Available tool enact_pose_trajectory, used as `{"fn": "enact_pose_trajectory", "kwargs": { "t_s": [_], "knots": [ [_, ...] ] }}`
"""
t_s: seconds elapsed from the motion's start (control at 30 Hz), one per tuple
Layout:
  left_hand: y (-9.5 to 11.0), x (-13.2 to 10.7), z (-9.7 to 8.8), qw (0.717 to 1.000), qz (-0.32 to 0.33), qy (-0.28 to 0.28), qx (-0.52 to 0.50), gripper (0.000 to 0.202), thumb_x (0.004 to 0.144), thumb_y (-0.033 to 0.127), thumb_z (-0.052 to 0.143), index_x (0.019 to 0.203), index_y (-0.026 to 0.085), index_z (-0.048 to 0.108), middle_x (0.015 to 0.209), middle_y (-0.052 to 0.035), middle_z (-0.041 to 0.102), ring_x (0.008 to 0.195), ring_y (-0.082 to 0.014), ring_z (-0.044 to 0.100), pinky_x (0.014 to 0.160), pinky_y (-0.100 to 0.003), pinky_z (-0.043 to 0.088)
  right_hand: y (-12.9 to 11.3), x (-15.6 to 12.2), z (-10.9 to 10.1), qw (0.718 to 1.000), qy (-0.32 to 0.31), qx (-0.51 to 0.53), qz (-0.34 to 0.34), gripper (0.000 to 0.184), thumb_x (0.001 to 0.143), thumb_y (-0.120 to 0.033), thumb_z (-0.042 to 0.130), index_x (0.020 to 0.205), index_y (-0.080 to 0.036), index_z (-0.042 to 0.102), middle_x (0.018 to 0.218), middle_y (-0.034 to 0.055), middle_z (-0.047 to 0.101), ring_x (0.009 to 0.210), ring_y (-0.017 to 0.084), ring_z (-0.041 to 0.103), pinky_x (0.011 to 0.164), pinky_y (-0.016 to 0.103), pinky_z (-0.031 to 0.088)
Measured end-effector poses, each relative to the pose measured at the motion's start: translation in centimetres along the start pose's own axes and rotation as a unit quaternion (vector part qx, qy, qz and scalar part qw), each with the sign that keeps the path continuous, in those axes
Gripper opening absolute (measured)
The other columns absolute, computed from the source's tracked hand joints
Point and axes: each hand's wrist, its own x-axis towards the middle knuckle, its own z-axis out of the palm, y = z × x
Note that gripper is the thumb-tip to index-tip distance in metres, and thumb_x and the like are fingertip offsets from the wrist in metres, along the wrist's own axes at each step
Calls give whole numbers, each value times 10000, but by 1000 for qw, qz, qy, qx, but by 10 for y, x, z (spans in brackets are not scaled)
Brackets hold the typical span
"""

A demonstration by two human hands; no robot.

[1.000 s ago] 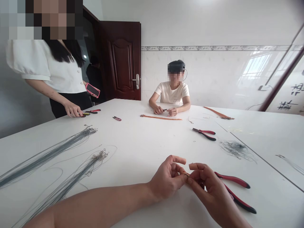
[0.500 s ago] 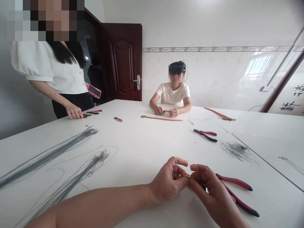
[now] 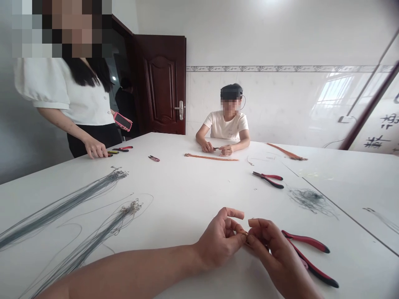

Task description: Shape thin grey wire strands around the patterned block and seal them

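Note:
My left hand pinches with thumb and bent fingers, its index finger stretched out above. Its thumb tip meets that of my right hand, which is closed in a pinch as well. Between the tips shows a bit of a tiny golden-orange piece, too small to name. Red and black pliers spread their handles beside my right hand; their head is hidden behind it. I cannot tell whether the hand touches them. A metal glint shows under the right fingers, and a pinkish part shows by the pliers.
Two bundles of grey wire lines with looped ends lie left. A second pair of pliers and a wire tangle lie right. Small snips and orange strands lie farther off. One person sits opposite; another stands left.
The whole view has shifted slightly. My two hands stay pinched together with barely any movement, and the small piece shows a little differently between the fingertips.

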Motion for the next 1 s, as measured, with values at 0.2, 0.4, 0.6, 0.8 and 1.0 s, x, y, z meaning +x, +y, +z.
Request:
{"fn": "enact_pose_trajectory", "kwargs": {
  "t_s": [0.2,0.4,0.6,0.8,1.0],
  "knots": [
    [0,1,0,1000,6,2,2,420,718,323,647,1079,213,462,805,9,504,618,-55,461,585,-212,363,-8,-1,1,1000,8,29,7,251,830,-391,509,1008,-224,451,760,12,561,710,160,544,615,286,442],
    [6,0,1,1000,1,3,19,406,720,313,646,1073,215,469,786,11,515,643,-64,472,632,-224,387,-9,-2,0,1000,9,-3,-12,213,827,-369,513,967,-214,471,713,-1,528,669,148,515,601,280,431],
    [7,1,0,1000,-4,13,11,437,708,317,657,1087,213,466,783,7,541,634,-71,491,618,-228,385,-11,-2,-5,1000,7,23,9,216,858,-382,459,1005,-223,469,815,30,594,697,150,556,635,297,470],
    [5,2,-1,1000,-5,17,7,424,724,292,639,1097,208,457,769,10,530,600,-55,466,572,-204,358,-17,-3,-6,995,1,87,39,210,836,-342,485,1005,-222,450,828,34,622,739,164,587,705,333,492],
    [5,3,0,1000,-5,13,8,422,732,275,631,1106,215,444,769,15,523,608,-55,466,565,-201,358,-18,-2,-5,997,3,63,38,231,826,-348,508,1010,-217,456,790,28,593,699,164,564,673,347,496]
  ]
}}
